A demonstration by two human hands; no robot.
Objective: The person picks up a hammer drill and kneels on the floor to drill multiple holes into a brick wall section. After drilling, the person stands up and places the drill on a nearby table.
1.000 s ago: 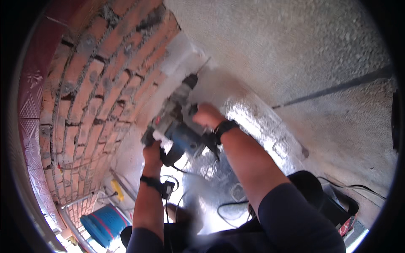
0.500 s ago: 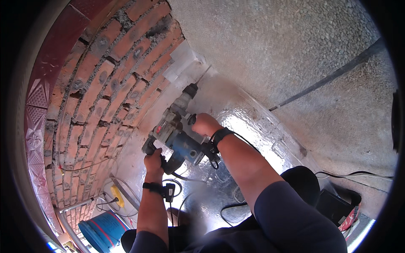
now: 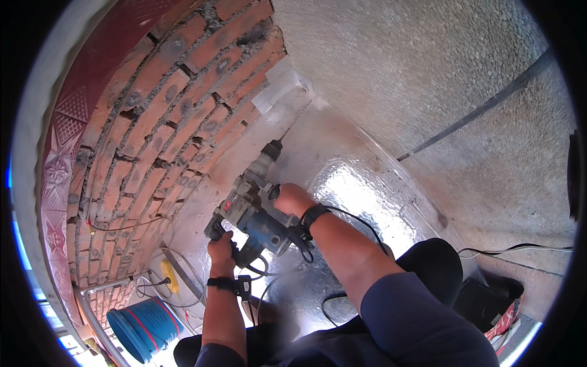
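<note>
A blue and grey rotary hammer drill (image 3: 260, 223) is held in both my hands, tilted, with its nose toward the far corner. My left hand (image 3: 220, 249) is wrapped round its rear handle. My right hand (image 3: 293, 200) grips the black side handle near the front of the body. From the dark chuck, a long thin drill bit (image 3: 295, 122) reaches toward the corner where the brick wall and the pebbled wall meet. Whether its tip is inside a hole or only near the surface, I cannot tell.
The brick wall (image 3: 147, 134) rises at left, the pebbled wall (image 3: 416, 73) at right. Shiny wet-looking sheeting (image 3: 348, 189) covers the floor. A blue bucket (image 3: 143, 327) and a yellow cabled object (image 3: 169, 276) stand lower left. A black box (image 3: 480, 303) and cables lie lower right.
The drill and both hands have drawn back from the corner, so a longer stretch of bit shows. The whole view has shifted slightly. Both grips stay the same.
</note>
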